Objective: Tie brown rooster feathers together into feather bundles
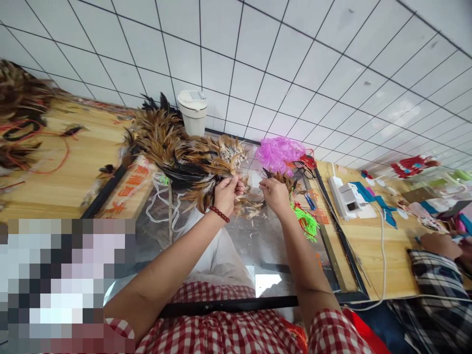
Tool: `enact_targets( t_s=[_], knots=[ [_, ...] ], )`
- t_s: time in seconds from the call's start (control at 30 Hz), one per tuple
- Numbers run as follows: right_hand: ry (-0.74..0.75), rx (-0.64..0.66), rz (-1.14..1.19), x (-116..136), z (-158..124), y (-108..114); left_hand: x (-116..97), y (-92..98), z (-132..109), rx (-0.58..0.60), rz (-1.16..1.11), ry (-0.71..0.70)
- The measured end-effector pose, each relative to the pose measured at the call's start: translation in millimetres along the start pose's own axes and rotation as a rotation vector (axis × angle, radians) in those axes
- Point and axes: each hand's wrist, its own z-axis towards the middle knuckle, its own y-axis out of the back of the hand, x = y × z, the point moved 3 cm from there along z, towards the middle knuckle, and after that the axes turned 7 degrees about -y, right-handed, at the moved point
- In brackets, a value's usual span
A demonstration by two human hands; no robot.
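My left hand (227,192), with a red bead bracelet at the wrist, is closed on a thick bunch of brown and black feathers (184,155) that spreads left over the glass table top (265,246). My right hand (273,194) is closed in a pinch just to the right, gripping a few small brown feathers (284,178). The two hands are a short gap apart above a scatter of loose feathers (250,209).
A white lidded cup (193,112) stands by the tiled wall. Pink plastic strands (279,153), green cord (307,222), a white power strip (337,194) and blue scissors (379,204) lie to the right. Another person's checked sleeve (437,275) rests at right. More feathers (18,98) lie far left.
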Motion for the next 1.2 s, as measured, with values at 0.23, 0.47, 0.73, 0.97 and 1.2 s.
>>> enact_targets(
  t_s=[0.23,0.47,0.73,0.97,1.2],
  knots=[
    [0.098,0.181,-0.137,6.8,-4.9,-19.5,5.0,2.7,2.8,-0.034,0.019,-0.025],
    [0.003,0.187,0.253,0.2,0.0,-6.8,5.0,3.4,2.2,-0.017,0.045,-0.029],
    [-0.348,0.29,1.186,8.7,0.4,-6.5,9.3,-3.2,-6.0,0.07,0.069,0.094],
    [-0.433,0.303,1.264,15.3,-2.5,-17.0,19.0,-3.4,-8.4,0.139,0.081,0.216],
    [-0.279,0.198,1.061,14.4,-0.5,-18.3,18.0,-3.8,-8.9,0.174,0.132,0.239]
  ],
)
